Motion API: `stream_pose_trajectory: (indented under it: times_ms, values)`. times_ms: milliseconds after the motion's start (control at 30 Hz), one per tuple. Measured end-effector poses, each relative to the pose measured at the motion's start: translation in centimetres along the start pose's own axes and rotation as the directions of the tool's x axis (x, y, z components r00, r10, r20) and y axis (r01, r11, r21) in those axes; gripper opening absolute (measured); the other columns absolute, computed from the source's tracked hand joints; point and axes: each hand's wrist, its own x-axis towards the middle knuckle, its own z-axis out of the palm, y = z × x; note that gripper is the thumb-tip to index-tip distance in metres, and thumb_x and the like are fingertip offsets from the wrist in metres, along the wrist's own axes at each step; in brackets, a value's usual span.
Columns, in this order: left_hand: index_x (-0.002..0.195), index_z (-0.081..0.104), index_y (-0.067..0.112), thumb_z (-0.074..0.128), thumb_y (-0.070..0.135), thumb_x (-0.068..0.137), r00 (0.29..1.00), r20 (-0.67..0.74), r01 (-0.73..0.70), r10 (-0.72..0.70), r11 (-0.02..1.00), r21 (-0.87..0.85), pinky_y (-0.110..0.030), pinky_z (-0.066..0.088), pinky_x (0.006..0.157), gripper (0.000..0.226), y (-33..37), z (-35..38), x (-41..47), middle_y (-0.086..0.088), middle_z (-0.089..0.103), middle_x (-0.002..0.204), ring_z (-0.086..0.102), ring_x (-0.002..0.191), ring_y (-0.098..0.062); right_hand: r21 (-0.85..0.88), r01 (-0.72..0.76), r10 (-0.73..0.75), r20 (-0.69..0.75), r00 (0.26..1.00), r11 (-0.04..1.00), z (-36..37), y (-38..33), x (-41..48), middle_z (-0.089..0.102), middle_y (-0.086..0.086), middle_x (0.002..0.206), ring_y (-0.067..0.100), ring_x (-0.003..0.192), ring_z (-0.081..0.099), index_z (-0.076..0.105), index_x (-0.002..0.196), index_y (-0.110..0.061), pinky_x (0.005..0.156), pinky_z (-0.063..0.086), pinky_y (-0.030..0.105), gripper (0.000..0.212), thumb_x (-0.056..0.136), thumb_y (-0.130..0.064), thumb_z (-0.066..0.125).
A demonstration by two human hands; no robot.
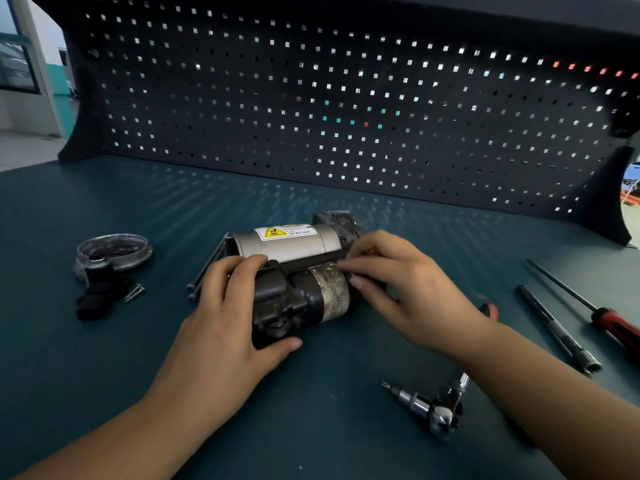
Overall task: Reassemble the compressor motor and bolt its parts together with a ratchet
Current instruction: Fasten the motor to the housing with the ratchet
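Ratchet (433, 407): lies toward the near edge of the surface, right of centre, untouched; bolting judged not yet begun.

Left hand (221, 313): curls round the dark end housing of the compressor motor (301, 278), fingers together over the top, thumb along the near side.

Right hand (398, 289): bends fingertips and thumb onto the motor's middle, pinching at the dark band there; cannot tell whether a small part sits between them.

Compressor motor: rests on its side at mid-surface, between both hands.

Risks, judged:
- Round bodies likely to roll if either grip eases, taking the halves out of line.
- Bolting over an unseated joint likely to cross threads.

Long bolts (207, 268): lie just behind the left hand, beside the motor; liable to be knocked away by a slip.

Screws (135, 293): lie toward the left edge, well apart; easily mislaid.
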Motion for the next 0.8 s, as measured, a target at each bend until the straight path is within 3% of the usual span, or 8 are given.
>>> stream_pose_trajectory:
  times_ms: [100, 233, 400, 567, 633, 733, 800]
  values:
    - [0.130, 0.032, 0.036, 0.084, 0.044, 0.056, 1.000, 0.004, -0.006, 0.006, 1.000, 0.000, -0.028, 0.043, 0.082, 0.090, -0.15, -0.01, 0.04, 0.027, 0.021, 0.117, 0.044, 0.094, -0.006, -0.004, 0.005, -0.005, -0.031, 1.000, 1.000, 0.04, 0.05, 0.08, 0.060, 0.009, 0.093, 0.024, 0.079, 0.060, 0.072, 0.092, -0.001, 0.067, 0.053, 0.042, 0.015, 0.083, -0.008, 0.062]
    - [0.130, 0.032, 0.037, 0.083, 0.046, 0.057, 1.000, 0.006, -0.005, 0.005, 1.000, 0.004, -0.027, 0.043, 0.081, 0.090, -0.16, -0.02, -0.05, 0.024, 0.023, 0.121, 0.043, 0.093, -0.007, 0.023, -0.023, 0.024, -0.042, 0.999, 0.999, 0.20, 0.13, 0.09, 0.056, 0.008, 0.095, 0.024, 0.079, 0.058, 0.067, 0.088, 0.000, 0.068, 0.052, 0.042, 0.012, 0.079, -0.005, 0.072]
    - [0.128, 0.030, 0.039, 0.083, 0.045, 0.057, 1.000, 0.008, -0.012, 0.012, 1.000, -0.005, -0.026, 0.042, 0.080, 0.088, -0.12, -0.03, 0.00, 0.031, 0.017, 0.113, 0.043, 0.093, -0.007, 0.023, -0.007, 0.008, -0.044, 0.999, 1.000, 0.36, 0.14, -0.09, 0.058, 0.008, 0.105, 0.024, 0.093, 0.059, 0.068, 0.105, -0.001, 0.078, 0.052, 0.043, 0.024, 0.086, -0.013, 0.061]
    - [0.127, 0.031, 0.038, 0.084, 0.044, 0.057, 1.000, 0.005, -0.012, 0.012, 1.000, 0.008, -0.023, 0.040, 0.079, 0.088, -0.12, 0.01, -0.02, 0.028, 0.021, 0.115, 0.043, 0.092, -0.007, 0.034, -0.019, 0.021, -0.034, 0.999, 0.999, 0.23, 0.24, 0.04, 0.056, 0.009, 0.093, 0.024, 0.079, 0.058, 0.065, 0.087, 0.002, 0.071, 0.047, 0.032, 0.009, 0.081, -0.004, 0.069]
    - [0.127, 0.031, 0.038, 0.084, 0.043, 0.057, 1.000, 0.003, -0.013, 0.013, 1.000, 0.011, -0.023, 0.039, 0.078, 0.088, -0.09, 0.00, -0.04, 0.027, 0.022, 0.115, 0.043, 0.091, -0.006, 0.042, -0.047, 0.048, -0.031, 0.998, 0.998, 0.20, 0.22, 0.07, 0.055, 0.007, 0.096, 0.022, 0.081, 0.057, 0.064, 0.090, 0.001, 0.073, 0.046, 0.030, 0.016, 0.080, -0.008, 0.073]
    - [0.125, 0.029, 0.041, 0.084, 0.044, 0.057, 1.000, 0.003, -0.015, 0.015, 1.000, 0.014, -0.024, 0.040, 0.077, 0.088, -0.10, -0.04, -0.02, 0.021, 0.025, 0.123, 0.043, 0.090, -0.007, -0.010, -0.015, 0.015, -0.025, 1.000, 1.000, 0.32, 0.11, 0.09, 0.059, 0.010, 0.102, 0.024, 0.090, 0.059, 0.068, 0.102, 0.001, 0.081, 0.048, 0.029, 0.022, 0.085, -0.011, 0.063]
    - [0.125, 0.029, 0.040, 0.084, 0.044, 0.057, 1.000, 0.002, -0.014, 0.014, 1.000, 0.016, -0.025, 0.041, 0.077, 0.088, -0.13, -0.02, 0.00, 0.019, 0.025, 0.124, 0.044, 0.091, -0.008, -0.021, -0.002, 0.001, -0.028, 1.000, 1.000, 0.45, 0.12, 0.14, 0.061, 0.011, 0.095, 0.026, 0.084, 0.061, 0.070, 0.094, 0.003, 0.078, 0.047, 0.025, 0.016, 0.084, -0.007, 0.063]
